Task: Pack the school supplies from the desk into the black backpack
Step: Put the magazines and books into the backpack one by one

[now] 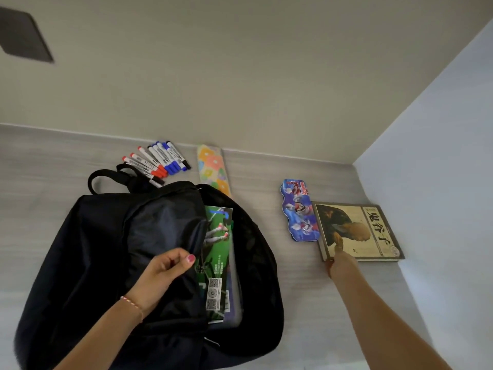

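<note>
- The left hand (165,273) is nearest the camera. Its fingers and thumb pinch the front flap of the black backpack (88,263) and hold the main compartment open toward the right.
- A green-covered book (216,252) already stands inside the opening.
- The right hand (340,259) reaches to the right of the backpack and contacts the near left corner of the brown-covered book (360,231). Whether the fingers have closed on the corner cannot be told.
- That book lies flat on the desk (293,289), its long axis running roughly left to right, well apart from the left hand. The right hand is therefore the nearer one; judged next move: lift and carry leftward into the opening.
- The blue pencil case (300,209) lies touching or just beside the book's left edge.
- The markers (154,161) and the patterned case (213,166) remain beyond the backpack.
</note>
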